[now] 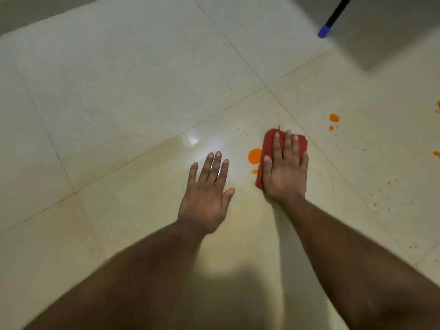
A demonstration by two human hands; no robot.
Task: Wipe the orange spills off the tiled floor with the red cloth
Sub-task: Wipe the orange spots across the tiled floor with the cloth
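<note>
Wiping orange spills, glossy cream tiled floor.
My right hand presses the folded red cloth flat beside the round orange puddle; left hand spread flat, bracing me.

The right hand is pressing the red cloth flat beside an orange spill; the left hand is resting on the tiled floor.

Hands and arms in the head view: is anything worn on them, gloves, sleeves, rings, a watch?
Nothing is worn. The left hand and right hand are bare, without gloves or rings that show. Both forearms are bare as far as the frame's bottom edge, with no sleeve, watch or band in sight. The fingernails look short.
</note>
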